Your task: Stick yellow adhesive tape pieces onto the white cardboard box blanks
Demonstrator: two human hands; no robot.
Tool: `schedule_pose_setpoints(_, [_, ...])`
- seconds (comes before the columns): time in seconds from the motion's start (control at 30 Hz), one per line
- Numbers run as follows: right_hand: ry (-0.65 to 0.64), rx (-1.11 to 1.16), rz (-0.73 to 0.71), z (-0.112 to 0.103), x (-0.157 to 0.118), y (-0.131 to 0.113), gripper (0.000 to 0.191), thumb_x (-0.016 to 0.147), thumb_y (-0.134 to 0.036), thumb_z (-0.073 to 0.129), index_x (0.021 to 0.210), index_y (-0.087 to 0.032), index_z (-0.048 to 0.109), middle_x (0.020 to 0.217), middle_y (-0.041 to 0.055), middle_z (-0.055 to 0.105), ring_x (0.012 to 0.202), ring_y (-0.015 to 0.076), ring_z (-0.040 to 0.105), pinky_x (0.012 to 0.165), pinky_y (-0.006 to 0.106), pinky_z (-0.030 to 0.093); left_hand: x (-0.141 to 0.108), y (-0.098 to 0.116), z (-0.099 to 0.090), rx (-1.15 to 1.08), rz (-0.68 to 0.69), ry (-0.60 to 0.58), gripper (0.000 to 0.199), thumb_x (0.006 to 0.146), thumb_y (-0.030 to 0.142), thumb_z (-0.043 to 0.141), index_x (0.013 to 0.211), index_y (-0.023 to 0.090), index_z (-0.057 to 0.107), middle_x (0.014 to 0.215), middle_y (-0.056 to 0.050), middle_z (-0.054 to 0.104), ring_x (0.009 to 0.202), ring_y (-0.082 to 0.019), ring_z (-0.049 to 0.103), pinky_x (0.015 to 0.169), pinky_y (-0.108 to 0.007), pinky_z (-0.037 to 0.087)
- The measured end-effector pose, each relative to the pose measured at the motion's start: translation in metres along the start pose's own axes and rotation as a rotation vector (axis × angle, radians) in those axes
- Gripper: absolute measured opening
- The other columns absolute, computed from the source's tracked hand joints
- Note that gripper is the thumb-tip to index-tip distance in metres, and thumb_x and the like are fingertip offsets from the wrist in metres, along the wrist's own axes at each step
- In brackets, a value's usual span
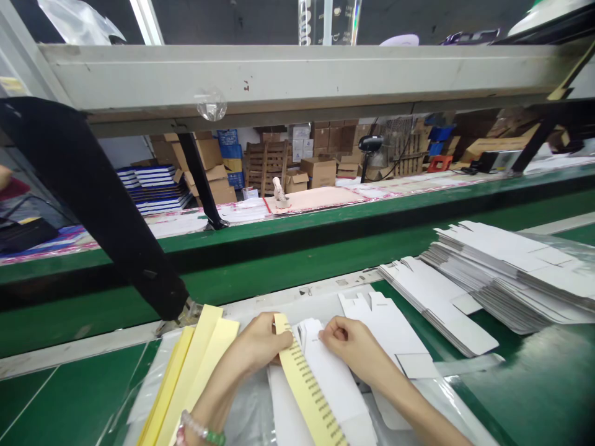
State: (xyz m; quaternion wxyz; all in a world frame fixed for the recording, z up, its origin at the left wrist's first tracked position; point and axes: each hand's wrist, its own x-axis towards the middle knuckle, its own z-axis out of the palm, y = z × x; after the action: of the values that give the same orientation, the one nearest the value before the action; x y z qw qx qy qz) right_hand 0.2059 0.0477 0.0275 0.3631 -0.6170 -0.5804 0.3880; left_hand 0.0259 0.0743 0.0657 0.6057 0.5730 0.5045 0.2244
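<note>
My left hand (266,339), with a beaded bracelet (199,428) at the wrist, pinches the top end of a long yellow strip (307,387) with rows of dark printed marks. Right of the strip, my right hand (346,339) has its fingers curled together at the top edge of white folded card pieces (337,384); whether it grips anything small is hidden. A flat white box blank (390,322) lies just beyond my right hand. Yellow sheets (204,359) are stacked left of my left hand.
Stacks of flat white cartons (511,266) lie on the green table (534,365) at the right. A dark slanted post (116,204) stands at the left, and a pale shelf beam (297,77) crosses above. Behind are cardboard boxes (318,171) and blue crates (230,148).
</note>
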Motion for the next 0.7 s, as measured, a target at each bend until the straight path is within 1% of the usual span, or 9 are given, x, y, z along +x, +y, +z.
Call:
schedule_pose_setpoints(0.1, [0.029, -0.06, -0.001, 0.0, -0.001, -0.002, 0.021, 0.068, -0.033, 0.052, 0.055, -0.017, 0.048, 0.052, -0.0039, 0.038, 0.05, 0.009, 0.035, 0.043, 0.019, 0.026, 0.0, 0.0, 0.0, -0.006, 0.001, -0.005, 0.007, 0.057, 0.015, 0.049, 0.055, 0.016, 0.042, 0.049, 0.005, 0.043, 0.044, -0.007, 0.04, 0.043, -0.02, 0.03])
schedule_pose_setpoints(0.27, [0.044, -0.101, 0.006, 0.002, -0.001, -0.003, 0.02, 0.068, -0.032, 0.05, 0.054, -0.018, 0.047, 0.052, -0.0026, 0.043, 0.052, 0.0101, 0.038, 0.045, 0.02, 0.028, 0.002, -0.002, -0.001, -0.008, 0.02, -0.004, 0.008, 0.057, 0.013, 0.049, 0.056, 0.016, 0.042, 0.049, 0.005, 0.042, 0.044, -0.007, 0.039, 0.042, -0.02, 0.029])
schedule_pose_setpoints(0.47, [0.05, -0.164, 0.003, 0.003, 0.0, -0.001, 0.018, 0.069, -0.031, 0.049, 0.055, -0.018, 0.046, 0.052, -0.003, 0.044, 0.052, 0.0106, 0.039, 0.046, 0.021, 0.028, 0.002, -0.003, -0.001, -0.021, 0.025, -0.016, 0.006, 0.058, 0.014, 0.049, 0.056, 0.016, 0.043, 0.049, 0.006, 0.042, 0.044, -0.007, 0.04, 0.042, -0.02, 0.029])
schedule_pose_setpoints(0.5, [0.051, -0.171, 0.003, 0.002, 0.0, 0.001, 0.016, 0.069, -0.03, 0.049, 0.058, -0.019, 0.047, 0.052, -0.0038, 0.043, 0.051, 0.0104, 0.039, 0.046, 0.021, 0.028, 0.002, -0.003, -0.001, -0.02, 0.025, -0.015, 0.006, 0.058, 0.013, 0.049, 0.056, 0.015, 0.043, 0.049, 0.005, 0.043, 0.044, -0.007, 0.04, 0.042, -0.02, 0.029])
schedule_pose_setpoints(0.57, [0.076, -0.154, -0.018, 0.0, -0.001, 0.003, 0.011, 0.069, -0.031, 0.05, 0.071, -0.02, 0.048, 0.054, -0.0059, 0.04, 0.048, 0.0098, 0.038, 0.045, 0.02, 0.027, 0.001, -0.003, -0.001, -0.02, 0.023, -0.012, 0.005, 0.059, 0.013, 0.049, 0.057, 0.015, 0.044, 0.051, 0.004, 0.045, 0.046, -0.008, 0.042, 0.043, -0.019, 0.03])
schedule_pose_setpoints(0.63, [0.119, -0.13, -0.056, -0.002, -0.002, 0.005, 0.017, 0.072, -0.035, 0.049, 0.084, -0.022, 0.046, 0.055, -0.0073, 0.037, 0.048, 0.01, 0.039, 0.046, 0.02, 0.028, 0.001, -0.004, -0.001, -0.023, 0.017, -0.013, 0.005, 0.059, 0.013, 0.048, 0.058, 0.015, 0.044, 0.052, 0.004, 0.046, 0.047, -0.008, 0.044, 0.043, -0.019, 0.03])
schedule_pose_setpoints(0.7, [0.126, -0.151, -0.053, -0.001, -0.003, 0.007, 0.024, 0.074, -0.042, 0.049, 0.089, -0.024, 0.045, 0.055, -0.0074, 0.036, 0.049, 0.0111, 0.041, 0.047, 0.021, 0.028, 0.002, -0.005, -0.002, -0.028, 0.009, -0.015, 0.004, 0.059, 0.013, 0.048, 0.059, 0.015, 0.044, 0.052, 0.004, 0.047, 0.047, -0.009, 0.045, 0.043, -0.02, 0.031])
